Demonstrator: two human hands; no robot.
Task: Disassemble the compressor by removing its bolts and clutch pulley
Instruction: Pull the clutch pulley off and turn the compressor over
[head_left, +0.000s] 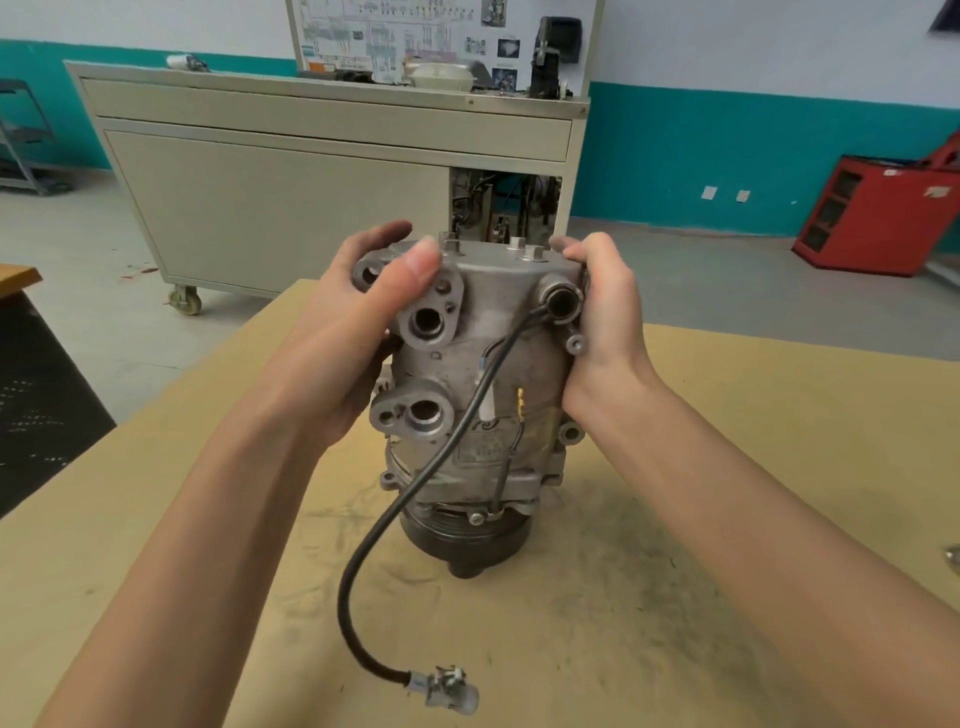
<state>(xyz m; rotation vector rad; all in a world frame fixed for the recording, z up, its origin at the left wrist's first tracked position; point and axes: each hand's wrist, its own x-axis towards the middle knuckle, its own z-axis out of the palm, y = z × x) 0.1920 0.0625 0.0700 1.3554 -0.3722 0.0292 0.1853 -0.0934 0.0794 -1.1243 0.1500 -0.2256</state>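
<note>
Hands (left (353, 332), right (602, 312)) around compressor (524, 358) top

Scuffed tan tabletop (727, 467) up front, dark smudges across it. Behind: long beige cabinet (285, 208) on casters (185, 300), right-hand bay (504, 208) open, wiring showing. Diagram board (405, 36) standing on top, black device (553, 52) beside it. Red cabinet (878, 218) on floor far right, against teal wall band (727, 145). Two wall sockets (709, 193) low down. Grey rack (23, 140) far left, black mat (36, 405) below.
</note>
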